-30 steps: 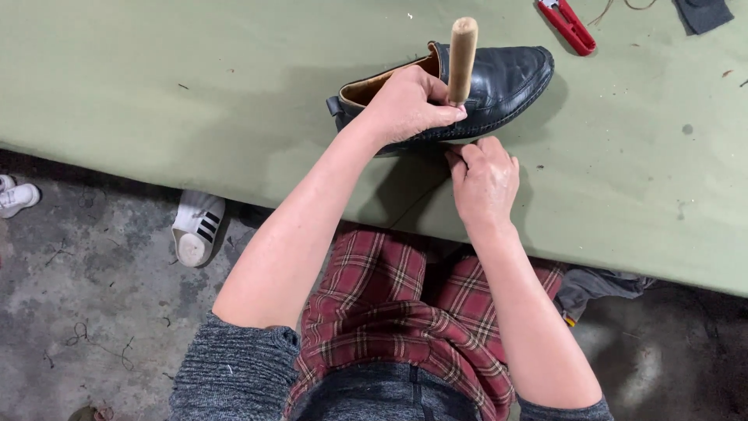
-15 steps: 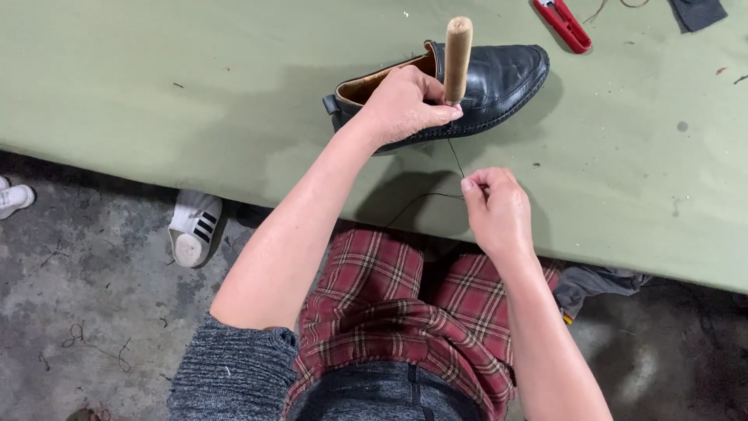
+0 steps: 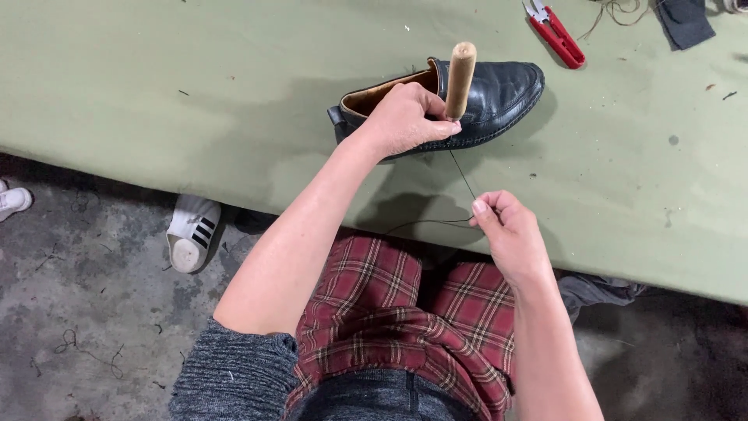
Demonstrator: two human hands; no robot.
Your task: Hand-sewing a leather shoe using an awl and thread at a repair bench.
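A black loafer (image 3: 460,105) lies on its side on the green worktop (image 3: 156,93), its long axis running from heel near the person's left to toe up and to the right. The left hand (image 3: 405,118) presses down on the shoe's side, fingers closed around it, beside a wooden-handled awl (image 3: 460,78) that stands upright at the sole edge. The right hand (image 3: 506,234), nearer the body than the shoe, pinches a dark thread (image 3: 464,178) that runs taut up to the awl's base. Half a second ago that hand was closer to the shoe; it has drawn the thread out further. Red snips (image 3: 555,33) lie beyond the toe.
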